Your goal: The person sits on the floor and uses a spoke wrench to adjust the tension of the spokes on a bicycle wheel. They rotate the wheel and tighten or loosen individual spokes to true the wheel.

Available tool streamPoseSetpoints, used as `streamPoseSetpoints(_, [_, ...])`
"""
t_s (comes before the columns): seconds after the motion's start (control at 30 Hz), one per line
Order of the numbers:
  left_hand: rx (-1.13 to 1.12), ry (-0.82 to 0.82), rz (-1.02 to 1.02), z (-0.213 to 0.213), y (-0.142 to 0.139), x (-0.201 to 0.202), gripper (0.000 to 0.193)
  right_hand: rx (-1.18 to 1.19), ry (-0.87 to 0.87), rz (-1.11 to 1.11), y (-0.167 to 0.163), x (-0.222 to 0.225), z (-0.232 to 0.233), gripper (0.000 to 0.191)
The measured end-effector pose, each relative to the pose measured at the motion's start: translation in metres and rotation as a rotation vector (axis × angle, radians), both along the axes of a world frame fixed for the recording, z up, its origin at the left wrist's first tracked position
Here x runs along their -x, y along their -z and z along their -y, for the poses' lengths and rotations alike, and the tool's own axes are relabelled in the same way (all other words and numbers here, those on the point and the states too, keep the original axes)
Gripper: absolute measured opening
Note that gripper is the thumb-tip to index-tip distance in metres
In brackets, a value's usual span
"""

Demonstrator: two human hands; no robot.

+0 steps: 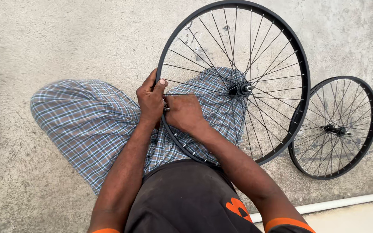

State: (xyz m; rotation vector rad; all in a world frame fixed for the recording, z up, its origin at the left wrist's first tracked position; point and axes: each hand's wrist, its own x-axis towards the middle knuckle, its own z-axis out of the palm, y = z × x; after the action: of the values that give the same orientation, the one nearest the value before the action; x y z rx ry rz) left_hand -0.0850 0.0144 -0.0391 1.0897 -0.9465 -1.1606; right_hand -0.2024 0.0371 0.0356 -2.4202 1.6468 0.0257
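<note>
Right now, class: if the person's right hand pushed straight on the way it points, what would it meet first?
The right hand points leftward at the black wheel rim, so it would likely meet the left hand gripping that rim first; the two hands already seem to touch.

Your left hand (151,100) and right hand (184,113) pinch the black bike wheel (299,64) at its rim. Its hub (243,89) sits right of your grip. A smaller wheel (370,129) lies farther right.

Dark shirt (182,198), orange-trimmed sleeves (288,223); plaid trousers (91,121).
</note>
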Motion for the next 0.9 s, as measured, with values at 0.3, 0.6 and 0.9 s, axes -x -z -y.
streamPoseSetpoints(0.3, [-0.032, 0.059, -0.056, 0.001, 0.005, -0.004, 0.042, -0.702, 0.126, 0.302, -0.018, 0.020, 0.029, 0.038])
streamPoseSetpoints(0.6, [-0.029, 0.056, -0.017, 0.000, 0.006, -0.008, 0.041, -0.366, 0.130, 0.326, -0.013, 0.010, 0.002, 0.048])
streamPoseSetpoints(0.9, [-0.037, 0.123, -0.020, 0.009, 0.007, -0.011, 0.048, 0.136, -0.102, 0.355, -0.005, 0.014, -0.006, 0.037])
